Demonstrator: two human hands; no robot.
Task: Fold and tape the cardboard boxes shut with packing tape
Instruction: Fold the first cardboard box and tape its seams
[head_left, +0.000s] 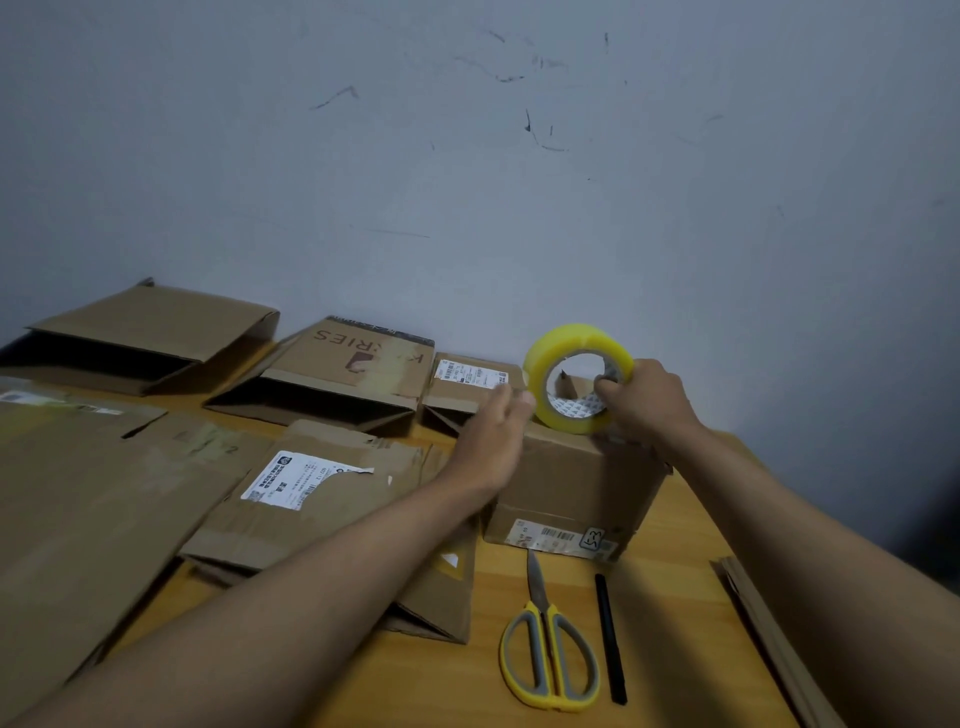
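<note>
Head view: right hand (644, 397) grips the light, rigid tape roll (576, 376) through its core, atop the stiff box (571, 483); left hand (496, 434), fingers relaxed, rests beside it.

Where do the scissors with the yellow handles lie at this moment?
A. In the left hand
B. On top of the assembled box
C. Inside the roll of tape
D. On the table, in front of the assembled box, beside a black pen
D: the scissors lie flat on the table, nearer the camera than the box, with the black pen beside them; neither hand touches them.
</note>
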